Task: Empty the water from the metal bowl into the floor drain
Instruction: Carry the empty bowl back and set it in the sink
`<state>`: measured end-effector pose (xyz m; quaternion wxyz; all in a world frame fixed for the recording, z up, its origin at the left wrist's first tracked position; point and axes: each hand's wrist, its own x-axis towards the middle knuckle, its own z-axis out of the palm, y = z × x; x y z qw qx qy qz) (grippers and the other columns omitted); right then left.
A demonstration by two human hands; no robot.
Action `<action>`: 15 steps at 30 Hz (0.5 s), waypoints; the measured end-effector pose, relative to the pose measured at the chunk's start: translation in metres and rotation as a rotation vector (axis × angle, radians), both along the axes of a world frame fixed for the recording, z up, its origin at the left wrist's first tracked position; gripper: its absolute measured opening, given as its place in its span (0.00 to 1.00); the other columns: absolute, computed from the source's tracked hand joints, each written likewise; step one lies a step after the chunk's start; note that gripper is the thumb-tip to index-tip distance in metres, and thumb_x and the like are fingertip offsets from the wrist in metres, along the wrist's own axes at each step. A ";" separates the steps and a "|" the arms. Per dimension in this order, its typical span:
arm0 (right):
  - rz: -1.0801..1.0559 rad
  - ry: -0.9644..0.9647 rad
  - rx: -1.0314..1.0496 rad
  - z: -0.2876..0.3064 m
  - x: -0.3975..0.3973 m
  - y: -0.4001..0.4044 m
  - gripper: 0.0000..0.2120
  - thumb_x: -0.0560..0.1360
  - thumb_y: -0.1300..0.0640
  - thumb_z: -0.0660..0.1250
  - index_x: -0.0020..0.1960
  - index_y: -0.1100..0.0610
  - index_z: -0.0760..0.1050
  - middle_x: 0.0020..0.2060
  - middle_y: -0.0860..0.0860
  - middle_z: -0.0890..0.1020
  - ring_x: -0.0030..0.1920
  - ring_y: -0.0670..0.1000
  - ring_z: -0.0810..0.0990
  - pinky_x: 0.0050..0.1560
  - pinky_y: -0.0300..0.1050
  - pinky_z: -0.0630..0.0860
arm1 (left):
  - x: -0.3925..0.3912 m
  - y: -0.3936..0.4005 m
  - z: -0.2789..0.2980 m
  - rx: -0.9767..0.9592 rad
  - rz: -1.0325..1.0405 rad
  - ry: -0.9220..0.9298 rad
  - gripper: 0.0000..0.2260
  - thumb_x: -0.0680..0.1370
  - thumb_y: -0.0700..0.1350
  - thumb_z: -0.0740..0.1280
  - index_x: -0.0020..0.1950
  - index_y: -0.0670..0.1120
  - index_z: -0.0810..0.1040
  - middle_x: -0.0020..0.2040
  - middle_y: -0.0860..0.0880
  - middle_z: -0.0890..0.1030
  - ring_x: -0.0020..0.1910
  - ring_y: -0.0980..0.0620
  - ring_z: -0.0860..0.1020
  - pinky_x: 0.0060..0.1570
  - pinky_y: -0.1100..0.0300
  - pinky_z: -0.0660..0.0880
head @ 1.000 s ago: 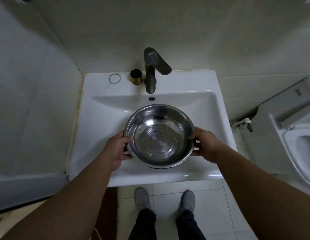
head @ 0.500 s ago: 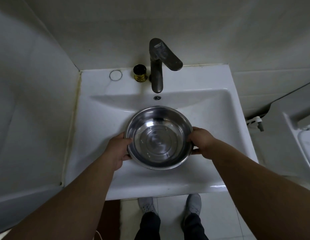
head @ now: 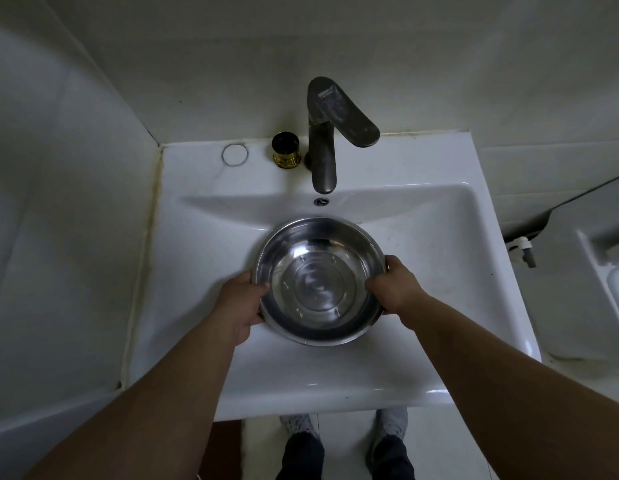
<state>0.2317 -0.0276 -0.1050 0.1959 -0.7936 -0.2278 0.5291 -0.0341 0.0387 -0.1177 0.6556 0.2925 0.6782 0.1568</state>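
Observation:
A round metal bowl [head: 318, 282] with clear water in it sits level over the basin of the white sink [head: 204, 258]. My left hand [head: 240, 306] grips its left rim, thumb over the edge. My right hand [head: 394, 289] grips the right rim the same way. No floor drain shows in the view.
A grey faucet [head: 323, 147] stands behind the bowl, with a small gold-based cup [head: 286, 150] to its left. Tiled walls close in at the back and left. A toilet [head: 609, 271] stands at the right. My feet [head: 346, 441] stand on the tiled floor below the sink.
The view has shifted closer over the sink and to the left. Both hands keep their hold on the bowl, which stays over the basin.

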 end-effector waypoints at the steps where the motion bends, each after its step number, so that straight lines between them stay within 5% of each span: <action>1: -0.008 0.005 0.006 0.000 0.000 0.001 0.27 0.73 0.63 0.67 0.70 0.52 0.67 0.53 0.55 0.78 0.51 0.61 0.82 0.48 0.60 0.86 | 0.000 0.000 -0.001 -0.002 0.006 0.005 0.13 0.81 0.35 0.65 0.52 0.51 0.85 0.42 0.48 0.90 0.40 0.48 0.87 0.37 0.54 0.82; 7: -0.085 0.101 0.038 0.003 0.000 0.002 0.20 0.74 0.64 0.66 0.62 0.48 0.69 0.54 0.57 0.79 0.52 0.63 0.82 0.50 0.62 0.86 | 0.000 -0.004 -0.002 -0.014 0.037 -0.022 0.14 0.82 0.33 0.62 0.59 0.45 0.83 0.52 0.42 0.88 0.49 0.44 0.85 0.51 0.47 0.83; 15: -0.149 0.190 0.081 0.006 -0.006 -0.009 0.21 0.73 0.64 0.66 0.64 0.50 0.73 0.56 0.57 0.80 0.51 0.62 0.83 0.41 0.55 0.87 | -0.004 -0.010 -0.005 0.020 0.136 -0.054 0.18 0.80 0.31 0.60 0.61 0.46 0.84 0.53 0.43 0.88 0.50 0.44 0.86 0.49 0.48 0.84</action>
